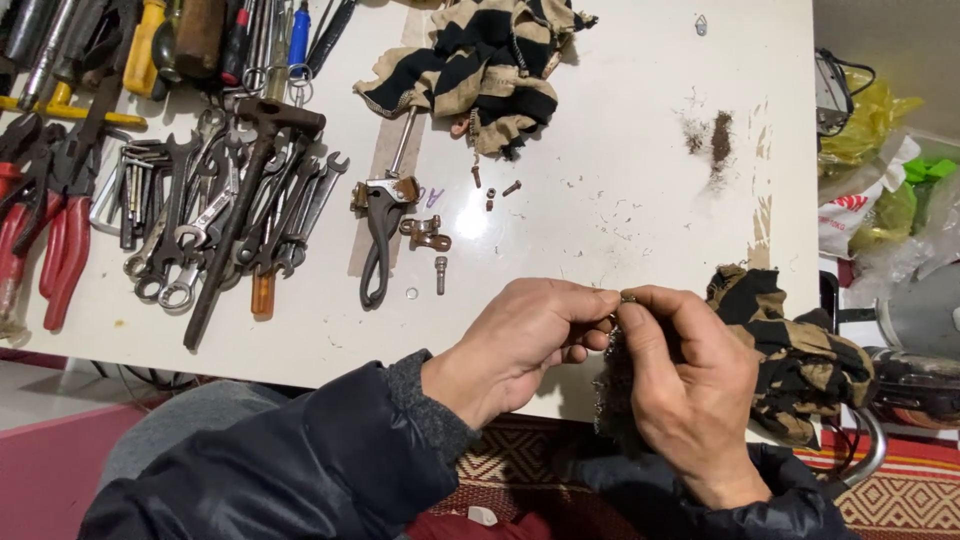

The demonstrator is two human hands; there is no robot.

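Left hand (520, 345): pinches the chain's top end, steadying it.
Right hand (685, 375): pinches the chain (612, 385), which dangles off the tabletop (620, 200) edge.

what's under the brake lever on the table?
The brake lever lies on a long brownish strip laid on the white table. The strip's far end runs under the striped cloth, so that end is hidden.

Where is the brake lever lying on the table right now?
In the head view, the brake lever lies left of centre on the white table, between the pile of wrenches and a few loose bolts.
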